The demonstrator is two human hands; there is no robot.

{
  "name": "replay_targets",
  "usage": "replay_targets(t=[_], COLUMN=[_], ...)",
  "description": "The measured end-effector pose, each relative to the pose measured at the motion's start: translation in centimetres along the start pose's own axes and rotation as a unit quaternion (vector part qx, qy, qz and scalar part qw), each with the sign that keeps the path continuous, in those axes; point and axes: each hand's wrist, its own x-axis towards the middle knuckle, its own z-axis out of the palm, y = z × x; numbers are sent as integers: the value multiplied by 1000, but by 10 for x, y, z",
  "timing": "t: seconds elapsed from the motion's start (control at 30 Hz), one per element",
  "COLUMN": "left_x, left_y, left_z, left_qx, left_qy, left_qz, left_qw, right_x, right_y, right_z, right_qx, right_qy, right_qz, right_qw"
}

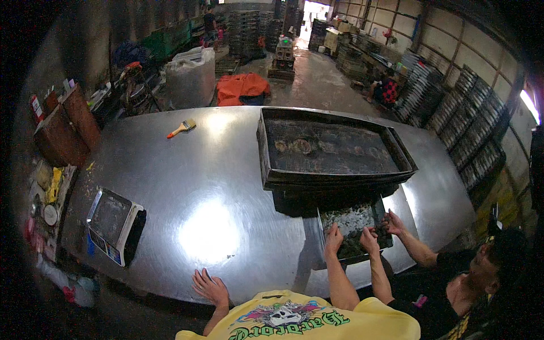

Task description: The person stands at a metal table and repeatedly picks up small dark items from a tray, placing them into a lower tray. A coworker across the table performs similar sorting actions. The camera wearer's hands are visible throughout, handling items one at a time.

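My left hand [211,288] rests at the near edge of the metal tabletop [170,182], fingers somewhat apart and holding nothing. My right hand [334,239] is over the left part of a shallow tray [319,227], with its thumb and fingers drawn together. Whether it pinches something small is too unclear to see. Dark, lumpy material [352,246] lies in the tray's near part, and pale bits [355,217] are scattered farther back. A co-worker's two hands also reach in: one hand [369,241] over the middle, the other hand [392,223] at the right side.
A stack of dark rectangular trays [327,146] stands just beyond the shallow tray. A digital scale [111,225] sits at left, a paintbrush [182,128] at the far left. The co-worker [450,280] is close on my right. Orange cloth [242,88] lies past the far edge.
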Motion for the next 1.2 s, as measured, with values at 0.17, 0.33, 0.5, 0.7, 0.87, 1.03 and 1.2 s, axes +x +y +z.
replay_targets(t=[0.17,0.33,0.5,0.7,0.87,1.03,1.2], left_x=[4,2,5,-1,9,6,5], left_y=[7,2,2,-6,4,-2,6], left_z=[4,-9,1,4,1,14,-10], left_qx=[-13,-2,-4,-3,-25,-10,-12], left_qy=[-18,-19,-1,12,13,25,-24], left_qz=[-17,-14,-6,-13,13,12,-30], left_qw=[1000,1000,1000,1000,1000,1000,999], right_x=[19,-1,11,-7,25,32,21], right_y=[29,14,34,-14,28,37,39], right_z=[2,6,10,1,-9,-34,-56], right_qx=[112,142,45,176,-61,-321,-475], right_qy=[-10,25,144,20,38,64,-169], right_qz=[75,14,-68,85,-14,-338,-282], right_qw=[991,989,986,980,997,883,817])
